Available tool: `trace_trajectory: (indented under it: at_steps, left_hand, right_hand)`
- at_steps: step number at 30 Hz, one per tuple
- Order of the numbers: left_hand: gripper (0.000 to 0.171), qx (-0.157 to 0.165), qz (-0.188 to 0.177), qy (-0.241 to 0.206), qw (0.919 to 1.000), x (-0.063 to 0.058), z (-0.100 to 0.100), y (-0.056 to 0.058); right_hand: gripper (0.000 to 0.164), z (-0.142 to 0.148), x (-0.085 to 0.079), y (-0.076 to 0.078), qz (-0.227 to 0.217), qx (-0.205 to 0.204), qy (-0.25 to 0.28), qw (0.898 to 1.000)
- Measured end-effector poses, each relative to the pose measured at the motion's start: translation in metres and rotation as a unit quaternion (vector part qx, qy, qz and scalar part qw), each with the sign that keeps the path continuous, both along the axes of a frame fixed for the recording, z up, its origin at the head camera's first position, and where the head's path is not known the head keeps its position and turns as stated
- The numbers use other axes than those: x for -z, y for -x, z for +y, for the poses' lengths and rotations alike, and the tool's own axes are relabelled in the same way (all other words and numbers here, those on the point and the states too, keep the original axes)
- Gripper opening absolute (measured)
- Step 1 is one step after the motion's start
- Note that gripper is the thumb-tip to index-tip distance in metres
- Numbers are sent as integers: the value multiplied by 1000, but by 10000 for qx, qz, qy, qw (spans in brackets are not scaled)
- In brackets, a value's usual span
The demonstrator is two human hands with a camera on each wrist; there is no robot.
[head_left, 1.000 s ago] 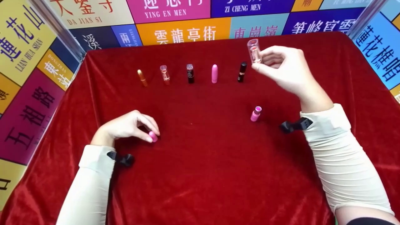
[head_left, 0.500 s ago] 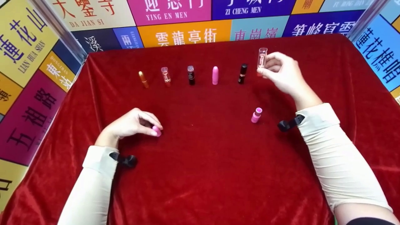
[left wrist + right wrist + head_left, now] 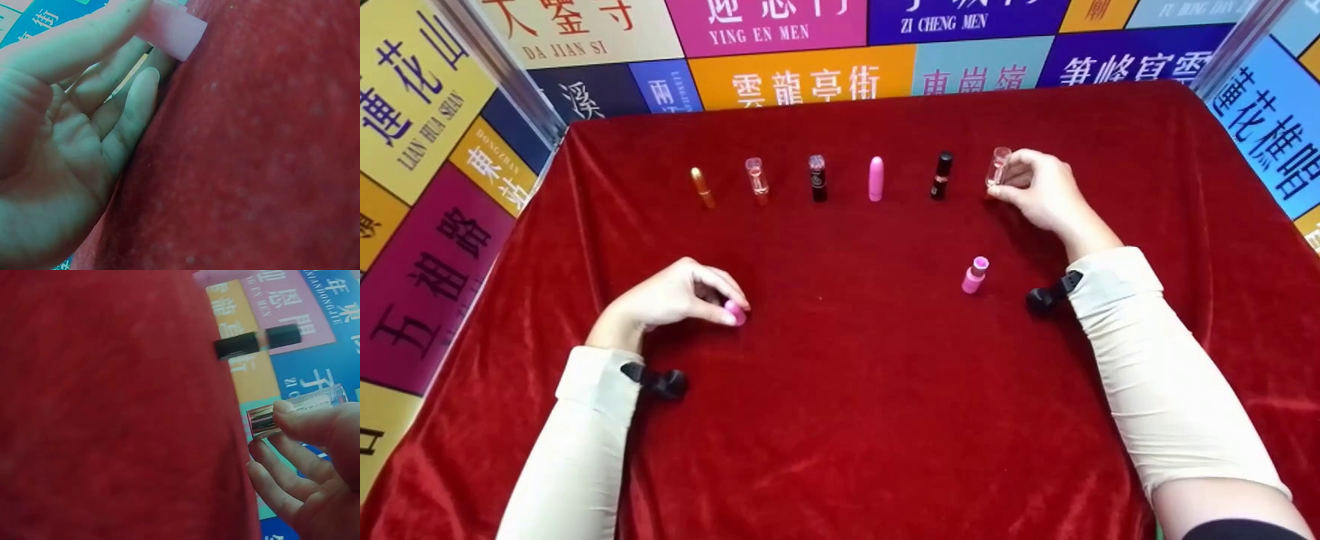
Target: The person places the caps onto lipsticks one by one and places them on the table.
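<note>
My right hand (image 3: 1039,193) pinches a lipstick with a clear cap (image 3: 999,165) upright at the right end of a row, beside a black lipstick (image 3: 940,176). In the right wrist view, thumb and fingers grip its shiny base (image 3: 262,422), which is close to the cloth. My left hand (image 3: 671,296) holds a small pink lipstick cap (image 3: 736,313) between thumb and fingers, low over the cloth. The left wrist view shows the cap's end (image 3: 183,36) sticking out past the fingers. An uncapped pink lipstick (image 3: 974,276) stands upright nearer me, below the right hand.
The row also has a gold lipstick (image 3: 702,187), another clear-capped one (image 3: 757,181), a black one with a glittery top (image 3: 817,178) and a pink bullet-shaped one (image 3: 875,178). A red velvet cloth (image 3: 840,405) covers the table. Panels with printed characters (image 3: 802,79) stand behind.
My right hand has carried the clear-capped lipstick down and to the right, to the end of the row. The left hand has shifted only slightly, still holding the pink cap.
</note>
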State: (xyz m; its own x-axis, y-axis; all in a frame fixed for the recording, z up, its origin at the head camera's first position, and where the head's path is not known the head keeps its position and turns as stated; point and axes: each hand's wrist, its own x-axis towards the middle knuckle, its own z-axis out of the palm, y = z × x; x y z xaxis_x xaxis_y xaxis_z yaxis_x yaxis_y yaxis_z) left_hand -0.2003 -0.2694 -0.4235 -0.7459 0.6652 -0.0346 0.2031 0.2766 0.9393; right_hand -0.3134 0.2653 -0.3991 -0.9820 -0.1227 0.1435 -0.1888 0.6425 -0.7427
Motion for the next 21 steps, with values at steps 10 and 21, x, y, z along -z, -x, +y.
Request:
trace_trajectory:
  at_steps: [10,21]
  left_hand:
    - [19,-6,-9,20,10000,2,0,0]
    - [18,-14,-7,47,10000,1,-1,1]
  right_hand:
    - [23,-1,13,7,-105,14,11,9999]
    - [23,-3,16,7,-74,87,147,9998]
